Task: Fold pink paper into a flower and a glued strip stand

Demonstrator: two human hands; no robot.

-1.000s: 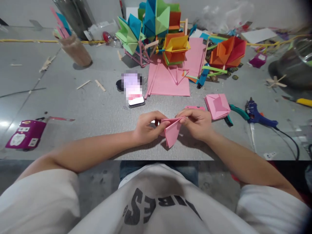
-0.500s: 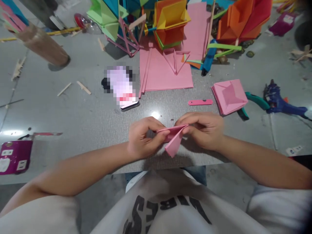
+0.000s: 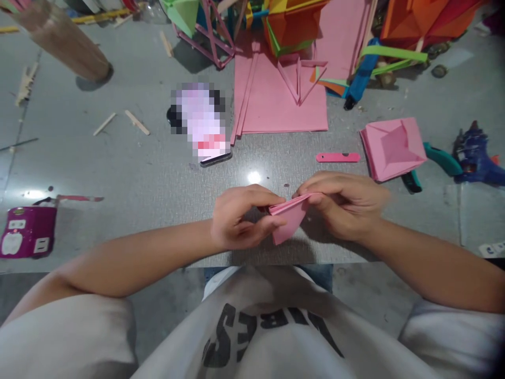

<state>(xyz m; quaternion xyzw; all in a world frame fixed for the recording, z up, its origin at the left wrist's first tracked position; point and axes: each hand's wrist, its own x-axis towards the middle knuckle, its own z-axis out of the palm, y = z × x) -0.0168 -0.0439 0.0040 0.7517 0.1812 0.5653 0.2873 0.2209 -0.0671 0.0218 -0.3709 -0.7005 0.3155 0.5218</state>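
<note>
A folded piece of pink paper (image 3: pixel 292 218) is held between both hands above the table's near edge. My left hand (image 3: pixel 246 218) pinches its left end between thumb and fingers. At its right end, my right hand (image 3: pixel 345 205) grips the upper corner, with the thumb in front. The paper's layers lie nearly together along the top, and its lower part hangs down as a flap. A stack of folded pink paper (image 3: pixel 396 147) lies beyond my right hand, and a flat pink tool (image 3: pixel 338 157) is beside it.
A phone (image 3: pixel 215 157), pink sheets (image 3: pixel 284 113) and colourful paper shapes (image 3: pixel 294 29) lie further back. Blue glue gun (image 3: pixel 479 158) and teal-handled tool (image 3: pixel 444 158) are at right; a purple box (image 3: pixel 29 231) and brown cylinder (image 3: pixel 63 45) at left.
The hanging pink flap has swung up and left against the rest of the paper. Both hands have shifted slightly right, and the camera view has moved.
</note>
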